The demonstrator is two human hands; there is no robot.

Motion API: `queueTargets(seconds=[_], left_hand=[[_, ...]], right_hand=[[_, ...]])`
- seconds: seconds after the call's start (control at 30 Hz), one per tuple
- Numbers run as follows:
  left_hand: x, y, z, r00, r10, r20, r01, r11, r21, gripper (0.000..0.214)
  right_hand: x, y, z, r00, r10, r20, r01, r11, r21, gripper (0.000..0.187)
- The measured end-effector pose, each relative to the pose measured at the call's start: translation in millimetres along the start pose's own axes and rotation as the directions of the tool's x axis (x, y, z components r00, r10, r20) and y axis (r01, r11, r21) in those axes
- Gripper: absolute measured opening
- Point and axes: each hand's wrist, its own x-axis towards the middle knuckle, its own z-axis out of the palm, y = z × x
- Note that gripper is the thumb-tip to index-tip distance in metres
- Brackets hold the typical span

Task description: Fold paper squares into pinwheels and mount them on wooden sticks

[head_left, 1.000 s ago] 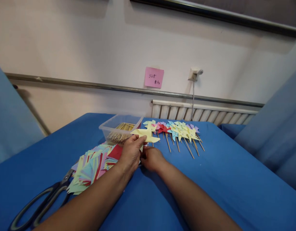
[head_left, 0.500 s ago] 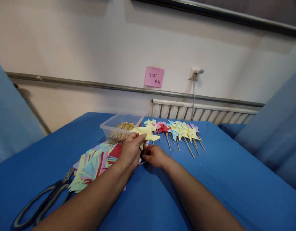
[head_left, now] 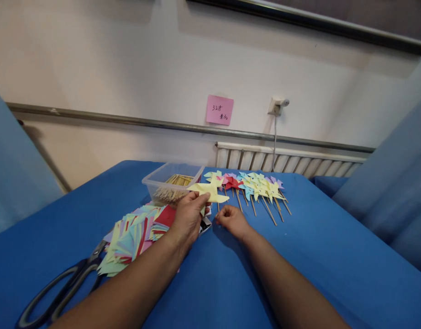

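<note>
A pale yellow paper pinwheel (head_left: 212,191) is pinched in my left hand (head_left: 190,214), with no stick showing on it. My right hand (head_left: 234,220) hovers just right of a small white box (head_left: 206,225) that has dark bits inside. Its thumb and fingertips are pressed together; whatever is between them is too small or hidden to make out. Partly behind my left hand lies a fanned pile of coloured paper squares (head_left: 133,237). Beyond it stands a clear plastic tub (head_left: 152,182) of thin wooden sticks (head_left: 172,185).
Finished pinwheels on sticks (head_left: 260,187) lie in a cluster at the back right of the blue-covered table (head_left: 299,265). Large scissors (head_left: 68,285) rest at the left front. Behind are a radiator (head_left: 244,157), a wall pipe (head_left: 145,122) and a pink note (head_left: 219,110).
My right hand has drawn back from the small box, moving right and slightly up, with fingertips together. The yellow pinwheel in my left hand has shifted slightly.
</note>
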Motion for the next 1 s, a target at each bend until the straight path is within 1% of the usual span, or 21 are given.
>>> queueTargets(seconds=[0.07, 0.13, 0.17, 0.27, 0.37, 0.47, 0.53, 0.63, 0.8, 1.0], left_hand=[[-1.4, -5.7, 0.4, 1.0, -0.017, 0.013, 0.017, 1.0, 0.018, 0.021], [-3.4, -12.6, 1.0, 0.999, -0.036, 0.03, 0.035, 0.998, 0.043, 0.022], [-4.5, -16.0, 1.2, 0.998, -0.046, 0.038, 0.043, 0.998, 0.056, 0.022], [-7.5, -24.7, 1.9, 0.997, -0.062, 0.052, 0.058, 0.994, 0.093, 0.022], [-9.3, -29.7, 2.7, 0.997, -0.06, 0.053, 0.053, 0.991, 0.121, 0.022], [-10.2, -32.0, 3.6, 0.997, -0.049, 0.059, 0.04, 0.989, 0.145, 0.022], [-10.3, -32.7, 4.0, 0.997, -0.042, 0.068, 0.031, 0.986, 0.162, 0.021], [-9.4, -32.9, 3.9, 0.997, -0.029, 0.073, 0.015, 0.983, 0.183, 0.021], [-7.3, -33.1, 3.2, 0.998, -0.015, 0.065, 0.002, 0.979, 0.202, 0.022], [-10.1, -35.5, 3.5, 0.997, -0.013, 0.08, -0.005, 0.976, 0.217, 0.02]], right_hand=[[-12.4, 5.2, -9.2, 1.0, 0.019, -0.02, -0.021, 0.997, -0.068, 0.011], [-26.6, 8.1, -20.8, 1.0, 0.014, -0.018, -0.017, 0.989, -0.146, 0.01], [-33.6, 8.4, -26.9, 1.0, 0.004, -0.008, -0.005, 0.983, -0.183, 0.009], [-50.0, 6.1, -43.5, 0.995, -0.053, 0.082, 0.073, 0.963, -0.258, 0.01], [-56.8, 4.6, -55.1, 0.985, -0.084, 0.15, 0.126, 0.947, -0.297, 0.012], [-56.5, 8.1, -62.0, 0.987, -0.068, 0.143, 0.113, 0.937, -0.331, 0.011], [-55.1, 10.9, -63.4, 0.991, -0.053, 0.122, 0.093, 0.931, -0.352, 0.009], [-54.4, 10.2, -59.5, 0.993, -0.041, 0.114, 0.081, 0.923, -0.376, 0.01], [-56.6, -1.4, -48.4, 0.987, -0.05, 0.156, 0.11, 0.907, -0.407, 0.009], [-54.6, -3.6, -46.9, 0.987, -0.031, 0.16, 0.101, 0.887, -0.451, 0.014]])
